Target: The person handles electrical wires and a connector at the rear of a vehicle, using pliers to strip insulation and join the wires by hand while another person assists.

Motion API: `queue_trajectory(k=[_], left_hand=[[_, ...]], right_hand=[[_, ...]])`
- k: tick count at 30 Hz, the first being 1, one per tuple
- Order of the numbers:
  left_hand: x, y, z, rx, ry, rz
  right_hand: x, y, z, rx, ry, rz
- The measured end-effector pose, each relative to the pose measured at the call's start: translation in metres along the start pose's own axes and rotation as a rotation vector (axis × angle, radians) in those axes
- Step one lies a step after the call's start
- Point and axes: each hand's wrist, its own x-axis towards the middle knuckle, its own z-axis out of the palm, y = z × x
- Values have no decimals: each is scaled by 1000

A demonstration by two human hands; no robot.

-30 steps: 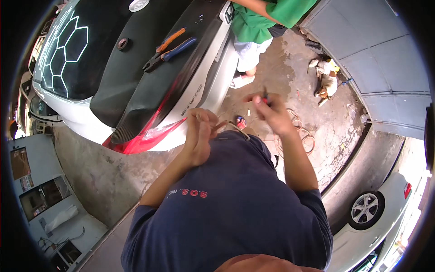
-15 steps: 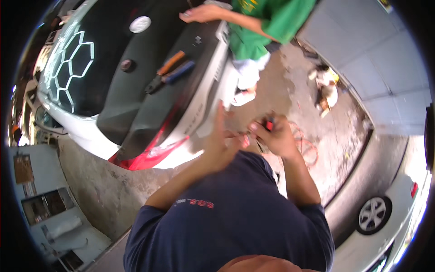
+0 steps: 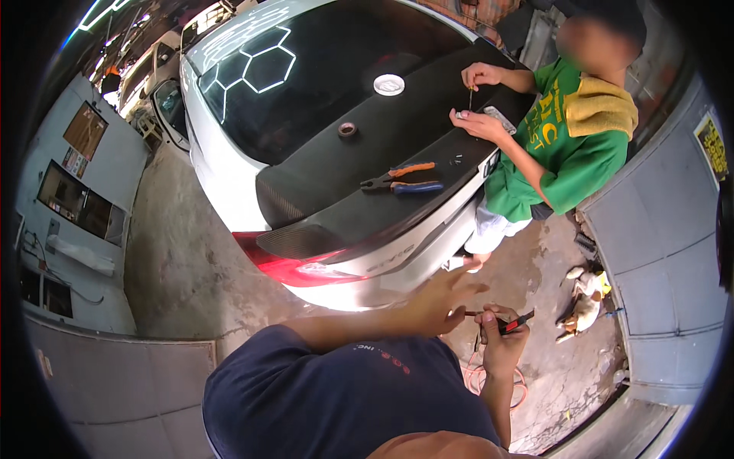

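Note:
In front of my chest, my right hand (image 3: pixel 502 344) is closed around a slim black tool with a red patch (image 3: pixel 512 324). Its pointed end sticks out to the right; I cannot make out its exact kind. A thin reddish-brown piece (image 3: pixel 472 313) reaches from it toward my left hand (image 3: pixel 440 304). That hand has its fingers stretched apart, its thumb close to the thin piece, with no clear grip visible. Both hands are just behind the rear bumper of a white car (image 3: pixel 367 294). Pliers (image 3: pixel 401 177) with one orange and one blue handle lie on its dark trunk lid (image 3: pixel 306 172).
A roll of tape (image 3: pixel 347 130) and a white oval disc (image 3: pixel 388 84) sit on the trunk. At right, a co-worker in a green shirt (image 3: pixel 589 172) holds small parts over it. A dog (image 3: pixel 582 307) lies by the grey gate (image 3: pixel 665 260); an orange-red hose (image 3: pixel 475 379) coils on the floor.
My view has swung, so the car and co-worker appear farther right and more of the scene shows. My hands have stayed close together, the right still gripping the black-and-red tool.

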Motion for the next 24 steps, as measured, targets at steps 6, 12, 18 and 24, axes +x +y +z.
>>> queue_trajectory(k=[6,12,18,24], left_hand=[[-3,7,11,-726,-77,-270],[-5,15,-2,-529,-145,-258],[-15,15,-1,-507,145,-426],[-6,16,0,-689,428,-155]], right_hand=[[18,0,16,87,101,42],[27,7,11,-159,41,-119],[24,-52,42,-143,-33,-62],[22,-27,44,286,-136,184]])
